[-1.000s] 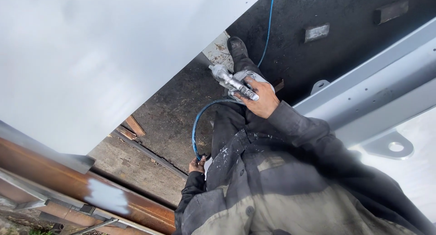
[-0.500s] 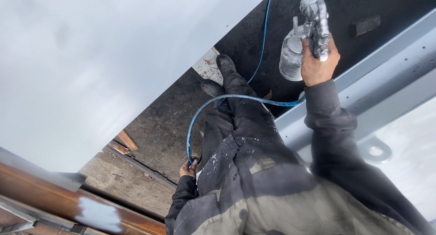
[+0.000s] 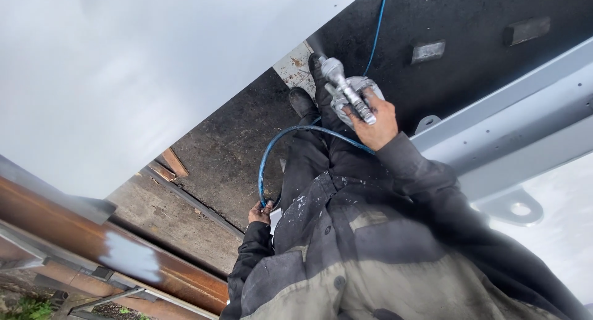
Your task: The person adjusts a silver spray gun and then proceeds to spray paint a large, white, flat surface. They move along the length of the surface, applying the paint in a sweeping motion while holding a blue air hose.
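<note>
Beside grey panel (image 3: 123, 67): right hand (image 3: 377, 119) grips spray gun (image 3: 346, 91); left hand (image 3: 260, 212) holds blue hose (image 3: 272, 150).

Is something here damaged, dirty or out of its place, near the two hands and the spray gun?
Nothing looks broken. The right hand holds the spray gun aimed at the grey panel; the left hand holds the blue hose. Oddities: a grey paint patch on the rusty beam, and pale spatter on the dark jacket.

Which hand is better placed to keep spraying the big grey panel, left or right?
Probably right. The right hand already grips the spray gun, nozzle toward the grey panel. The left hand is low, holding the blue hose.
</note>
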